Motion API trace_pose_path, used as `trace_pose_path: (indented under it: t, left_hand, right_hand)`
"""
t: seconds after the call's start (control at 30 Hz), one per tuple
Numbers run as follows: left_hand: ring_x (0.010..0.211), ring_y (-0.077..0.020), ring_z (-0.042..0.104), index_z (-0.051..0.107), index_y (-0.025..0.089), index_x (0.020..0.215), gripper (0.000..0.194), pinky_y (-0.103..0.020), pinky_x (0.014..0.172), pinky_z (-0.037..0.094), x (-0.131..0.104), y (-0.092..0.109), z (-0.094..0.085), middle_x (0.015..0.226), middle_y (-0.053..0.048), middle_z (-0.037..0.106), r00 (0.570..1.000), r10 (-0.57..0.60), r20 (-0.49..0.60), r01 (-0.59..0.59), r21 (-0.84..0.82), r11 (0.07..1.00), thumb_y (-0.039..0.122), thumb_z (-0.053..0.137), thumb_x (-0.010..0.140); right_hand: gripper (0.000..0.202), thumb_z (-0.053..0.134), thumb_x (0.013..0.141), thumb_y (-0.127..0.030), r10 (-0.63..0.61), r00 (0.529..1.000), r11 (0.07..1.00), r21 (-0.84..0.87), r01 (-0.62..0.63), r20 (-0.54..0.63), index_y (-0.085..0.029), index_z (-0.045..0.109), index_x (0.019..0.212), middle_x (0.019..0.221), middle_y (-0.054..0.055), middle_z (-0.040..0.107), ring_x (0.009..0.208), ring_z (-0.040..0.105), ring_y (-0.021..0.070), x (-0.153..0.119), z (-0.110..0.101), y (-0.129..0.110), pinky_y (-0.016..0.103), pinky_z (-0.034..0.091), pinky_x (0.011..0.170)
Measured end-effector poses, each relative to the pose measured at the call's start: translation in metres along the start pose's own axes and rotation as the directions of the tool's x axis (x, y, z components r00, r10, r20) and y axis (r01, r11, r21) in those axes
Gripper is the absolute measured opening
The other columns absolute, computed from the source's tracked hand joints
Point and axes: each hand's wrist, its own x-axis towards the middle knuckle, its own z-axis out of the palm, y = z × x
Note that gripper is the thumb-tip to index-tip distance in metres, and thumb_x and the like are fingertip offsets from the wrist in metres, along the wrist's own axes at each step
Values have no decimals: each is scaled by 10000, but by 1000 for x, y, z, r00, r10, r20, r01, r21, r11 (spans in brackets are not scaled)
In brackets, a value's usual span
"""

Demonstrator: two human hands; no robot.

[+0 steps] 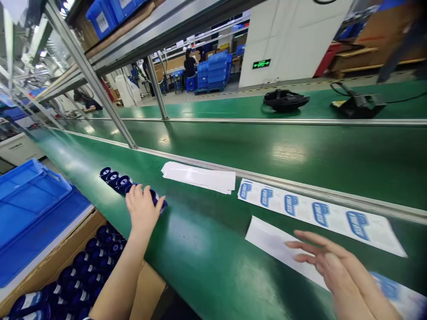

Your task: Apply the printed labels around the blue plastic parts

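Observation:
My left hand (143,208) reaches over the near end of a row of dark blue round pieces (123,181) on the green work surface. Its thumb and fingers straddle the last dark blue piece (160,205), which they partly hide. My right hand (336,266) hovers, a little blurred, above a plain white strip (276,243), fingers apart and nothing seen in them. Beyond that strip lies a sheet of blue-and-white labels (303,212). Another label sheet (390,286) is partly hidden by my right hand.
A stack of white strips (200,177) lies by the metal rail (187,157). To the left, a cardboard box (142,284) holds many dark blue pieces (83,271), beside a blue bin (30,200). Black devices (285,100) sit across the bench; a person (190,64) is farther back.

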Motion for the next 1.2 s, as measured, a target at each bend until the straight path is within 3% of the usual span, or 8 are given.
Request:
trace_pose_path:
  t: [0.17, 0.27, 0.5, 0.63, 0.8, 0.93, 1.03, 1.2]
  left_hand:
    - [1478, -472, 249, 483, 42, 1405, 673, -691, 1167, 178, 7, 20, -11, 1490, -332, 398, 987, 78, -142, -85, -46, 995, 507, 593, 931]
    - [1491, -420, 279, 499, 87, 1402, 597, -637, 1210, 177, 6, 60, -8, 1481, -277, 448, 929, 348, -129, -371, -277, 887, 461, 590, 945]
    - [1515, -382, 254, 395, 141, 1500, 735, -639, 1202, 250, -30, 195, 1, 1590, -218, 379, 422, 907, -11, -726, -603, 331, 537, 610, 919]
    - [1516, -381, 240, 347, 92, 1530, 871, -612, 1215, 248, -49, 247, 10, 1595, -248, 344, 277, 960, -41, -689, -705, 169, 589, 642, 878]
    - [1508, -380, 266, 252, 110, 1576, 835, -633, 1195, 275, -66, 261, 34, 1590, -223, 371, 341, 936, -93, -733, -650, 202, 569, 548, 944]
    - [1492, -408, 296, 248, 117, 1584, 814, -678, 1154, 313, -68, 257, 49, 1591, -208, 375, 416, 904, -103, -771, -568, 290, 603, 462, 967]
    - [1468, -432, 336, 344, 121, 1554, 787, -716, 1130, 318, -67, 256, 53, 1574, -200, 407, 441, 893, -92, -783, -525, 333, 631, 435, 962]
    - [1458, -433, 356, 433, 121, 1515, 728, -725, 1120, 321, -67, 259, 54, 1557, -191, 435, 468, 879, -85, -793, -480, 375, 607, 414, 973]
  right_hand:
    - [377, 519, 978, -550, -216, 951, 931, -341, 133, -220, -260, 635, 1190, 1142, 112, 665, 995, 649, 343, 32, -49, -17, 559, 516, 900]
    - [390, 464, 1017, -519, -288, 956, 798, -564, 212, -48, -208, 676, 1118, 1144, 135, 655, 1072, 617, 332, 45, -77, 0, 535, 505, 932]
    - [318, 777, 860, -425, 77, 972, 667, -736, 116, 224, -208, 722, 1086, 1312, 145, 611, 1317, 451, 435, 40, -106, 24, 678, 397, 1006]
    - [134, 834, 824, -216, 51, 946, 718, -670, 188, 321, -215, 700, 819, 1235, 69, 657, 1318, 476, 365, 40, -111, 5, 623, 368, 1067]
    - [174, 724, 960, -343, -224, 875, 897, -259, 357, 430, -230, 683, 834, 1230, 52, 651, 1345, 475, 288, 37, -112, -33, 530, 388, 1118]
    - [263, 538, 1047, -467, -385, 895, 922, -55, 383, -224, -234, 640, 980, 1205, 86, 637, 1207, 595, 284, 49, -128, -32, 495, 494, 1035]
    - [388, 354, 1081, -437, -301, 676, 933, -353, 64, -672, -225, 392, 1404, 1313, 140, 555, 1206, 584, 259, 69, -166, -4, 465, 498, 1016]
    - [826, 592, 910, -480, -231, 634, 691, -583, -427, -738, -22, 245, 1504, 1411, 301, 410, 1336, 378, 413, 95, -237, 53, 585, 267, 1147]
